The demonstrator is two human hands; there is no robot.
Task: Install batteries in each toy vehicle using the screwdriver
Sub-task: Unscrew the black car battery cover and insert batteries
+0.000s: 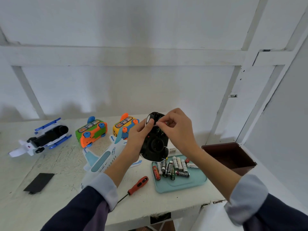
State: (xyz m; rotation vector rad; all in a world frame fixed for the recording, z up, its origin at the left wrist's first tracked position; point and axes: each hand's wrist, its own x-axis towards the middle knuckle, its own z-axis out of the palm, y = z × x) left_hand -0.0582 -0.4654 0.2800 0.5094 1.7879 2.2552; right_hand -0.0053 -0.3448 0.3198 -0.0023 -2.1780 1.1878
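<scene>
Starting at the far left of the worn, scuffed white tabletop [50,164], a white plastic toy plane with blue wings [40,139] lies belly-up, its black underside showing. In front of it, near the table's front edge, sits a flat black ribbed plastic cover [39,183]. Next along, a green and orange toy bus with blue wheels [91,132] is tipped on its side, and just beside it a yellow and orange toy bus [124,126] likewise. A large white and pale blue plastic toy airliner [101,160] stretches below them, partly under the left forearm. Now the action: the left hand [136,140] grips a glossy black toy vehicle [154,145] held up off the table, underside facing us, thumb curled over one grey wheel. The right hand [176,130] has its fingertips pinched together at the toy's open top end, on something small; I cannot tell what. Down on the table, the red-handled screwdriver with black grip inserts [138,185] lies untouched, shaft pointing toward the front edge. Just right of it, a teal rubbery tray [191,184] carries a loose heap of AA batteries [173,167], red, black and silver. Further right stands a dark brown square plastic box [231,157]. Behind it all, a white painted wall with plank framing [125,55].
</scene>
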